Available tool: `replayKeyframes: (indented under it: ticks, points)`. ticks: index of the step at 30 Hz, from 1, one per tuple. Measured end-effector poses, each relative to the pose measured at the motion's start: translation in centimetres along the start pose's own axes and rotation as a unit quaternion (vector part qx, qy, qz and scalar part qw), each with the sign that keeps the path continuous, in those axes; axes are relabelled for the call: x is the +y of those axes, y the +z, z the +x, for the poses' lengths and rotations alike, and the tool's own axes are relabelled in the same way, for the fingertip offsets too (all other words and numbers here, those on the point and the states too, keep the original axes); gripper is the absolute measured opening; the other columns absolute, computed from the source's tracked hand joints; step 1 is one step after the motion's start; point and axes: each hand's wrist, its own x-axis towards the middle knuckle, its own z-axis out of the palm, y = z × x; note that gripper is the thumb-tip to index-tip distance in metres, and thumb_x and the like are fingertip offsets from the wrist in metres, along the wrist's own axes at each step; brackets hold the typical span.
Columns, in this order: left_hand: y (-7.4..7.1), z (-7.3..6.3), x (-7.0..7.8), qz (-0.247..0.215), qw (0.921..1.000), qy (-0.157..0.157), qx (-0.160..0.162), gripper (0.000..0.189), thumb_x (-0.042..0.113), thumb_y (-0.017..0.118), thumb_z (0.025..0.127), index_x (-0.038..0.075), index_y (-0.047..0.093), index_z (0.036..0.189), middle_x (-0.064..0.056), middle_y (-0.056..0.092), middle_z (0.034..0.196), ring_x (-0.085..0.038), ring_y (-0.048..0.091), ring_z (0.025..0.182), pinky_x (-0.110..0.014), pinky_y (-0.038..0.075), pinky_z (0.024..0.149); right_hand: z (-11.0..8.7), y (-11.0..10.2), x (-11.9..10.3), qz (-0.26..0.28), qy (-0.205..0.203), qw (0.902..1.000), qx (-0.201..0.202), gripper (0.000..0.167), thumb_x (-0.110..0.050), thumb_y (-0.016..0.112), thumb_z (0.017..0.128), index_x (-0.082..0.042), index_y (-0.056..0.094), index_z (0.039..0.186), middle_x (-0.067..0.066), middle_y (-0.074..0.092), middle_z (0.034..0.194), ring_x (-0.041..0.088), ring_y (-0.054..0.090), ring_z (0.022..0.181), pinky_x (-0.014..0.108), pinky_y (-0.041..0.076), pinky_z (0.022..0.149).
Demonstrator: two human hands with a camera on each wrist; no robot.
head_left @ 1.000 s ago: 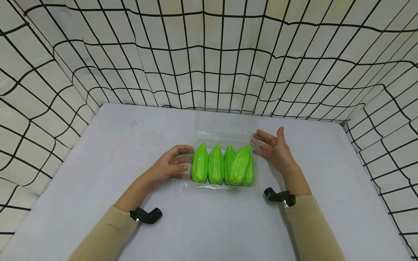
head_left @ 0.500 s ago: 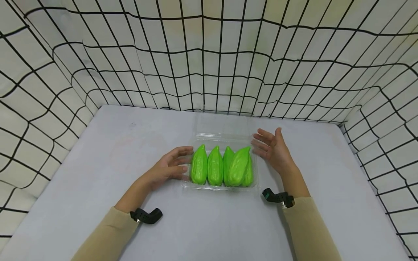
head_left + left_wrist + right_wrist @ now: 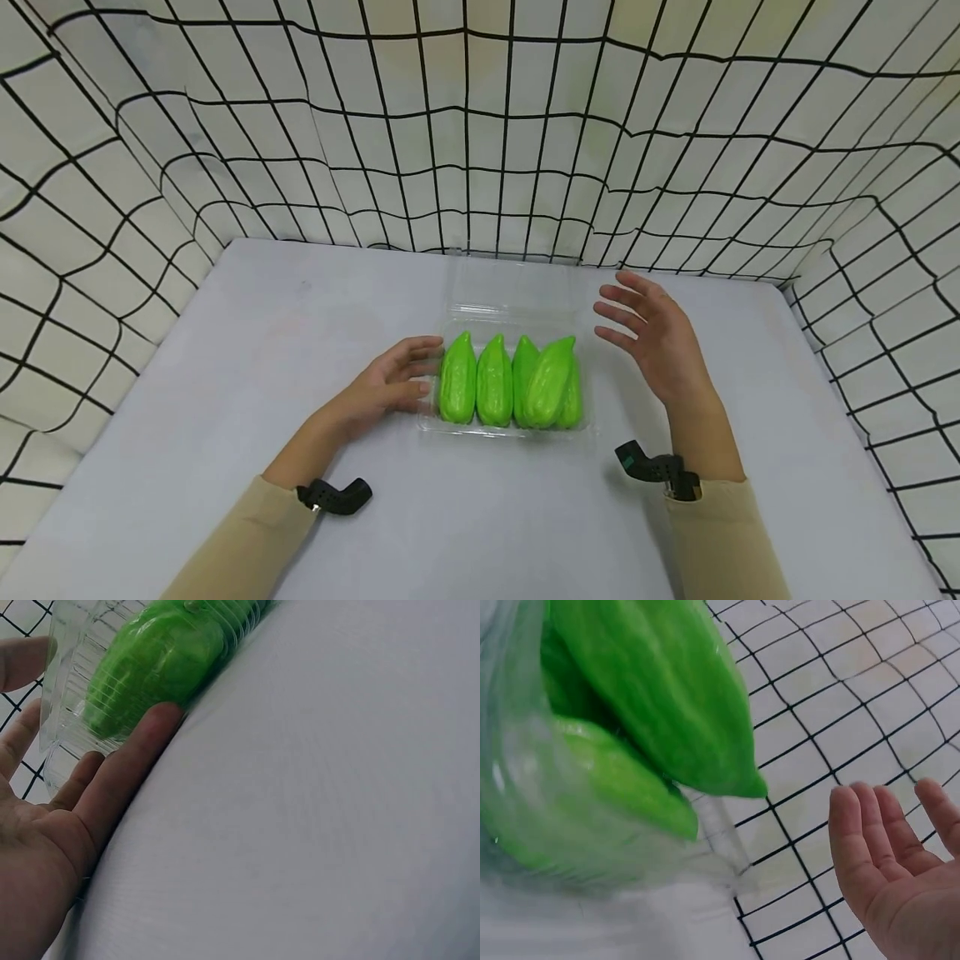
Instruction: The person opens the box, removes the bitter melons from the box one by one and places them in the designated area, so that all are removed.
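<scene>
A clear plastic clamshell box point(image 3: 502, 432) stands mid-table, its hinged lid point(image 3: 513, 287) folded back flat behind it. Inside lie several bright green, ridged, gourd-like vegetables point(image 3: 495, 383) with pointed tips; one point(image 3: 550, 383) rests on top of others at the right. My left hand point(image 3: 386, 383) is at the box's left side with fingers extended; in the left wrist view its fingertips point(image 3: 161, 720) lie against the clear wall. My right hand point(image 3: 663, 346) is raised to the right of the box, fingers spread and holding nothing. The right wrist view shows that hand point(image 3: 900, 877) apart from the vegetables point(image 3: 667, 682).
The white tabletop point(image 3: 480, 517) spreads around the box. Black netting point(image 3: 510, 142) over pale walls encloses the back and both sides. A black wrist device point(image 3: 337, 497) sits on the left wrist and another point(image 3: 656, 468) on the right.
My right hand has drawn back from the box's right edge, moving right and up, its fingers spreading. The left hand, box and vegetables keep their places.
</scene>
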Motion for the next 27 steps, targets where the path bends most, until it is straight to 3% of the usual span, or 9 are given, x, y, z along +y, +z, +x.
replayKeyframes:
  ticks: [6,11,16,21,24,27]
  points:
    - [0.0,0.4,0.2,0.001,1.0,-0.003,-0.004,0.065,0.009,0.06,0.096,0.011,0.031,0.154,-0.012,0.03,0.158,-0.036,0.038,0.141,-0.047,0.057,0.091,-0.6,0.7,-0.6,-0.063,0.023,0.9944,-0.081,0.04,-0.023,0.038,0.107,-0.01,0.046,0.144,0.011,0.059,0.13,0.026,0.063,0.115,0.04,0.059,0.088]
    - [0.1,0.4,0.2,0.001,1.0,-0.003,-0.004,0.065,0.01,0.061,0.096,0.012,0.032,0.154,-0.013,0.03,0.158,-0.036,0.038,0.141,-0.047,0.057,0.091,-1.0,0.8,-0.5,-0.158,0.054,0.9759,-0.141,0.039,-0.025,0.044,0.106,-0.009,0.05,0.141,0.019,0.057,0.129,0.032,0.067,0.107,0.045,0.06,0.084]
    - [0.1,0.2,0.2,0.001,1.0,-0.001,-0.004,0.065,0.01,0.06,0.096,0.011,0.031,0.154,-0.012,0.03,0.158,-0.036,0.038,0.141,-0.046,0.057,0.091,-1.4,1.3,-0.7,-0.255,0.077,0.9504,-0.16,0.04,-0.031,0.051,0.105,-0.015,0.052,0.141,0.019,0.057,0.131,0.036,0.068,0.103,0.045,0.061,0.079]
    - [0.1,0.1,0.2,0.002,1.0,0.0,-0.002,0.066,0.009,0.06,0.096,0.01,0.03,0.155,-0.012,0.031,0.158,-0.035,0.038,0.141,-0.046,0.057,0.091,-1.8,2.4,-0.6,-0.343,0.081,0.922,-0.159,0.041,-0.039,0.061,0.099,-0.029,0.055,0.139,0.002,0.056,0.139,0.029,0.066,0.105,0.041,0.06,0.078]
    - [0.1,0.0,0.2,0.002,1.0,-0.001,-0.001,0.066,0.009,0.061,0.096,0.011,0.03,0.155,-0.012,0.031,0.158,-0.036,0.038,0.141,-0.046,0.057,0.091,-2.0,2.9,-0.3,-0.406,0.056,0.8999,-0.149,0.044,-0.043,0.066,0.095,-0.035,0.056,0.137,-0.009,0.054,0.141,0.023,0.065,0.109,0.041,0.058,0.08]
    - [0.1,0.0,0.1,0.003,1.0,-0.001,0.0,0.066,0.009,0.06,0.096,0.012,0.03,0.155,-0.011,0.031,0.158,-0.036,0.038,0.141,-0.046,0.057,0.091,-1.9,3.4,0.4,-0.449,0.018,0.8817,-0.143,0.047,-0.044,0.067,0.094,-0.033,0.056,0.138,-0.01,0.052,0.143,0.022,0.063,0.114,0.045,0.056,0.084]
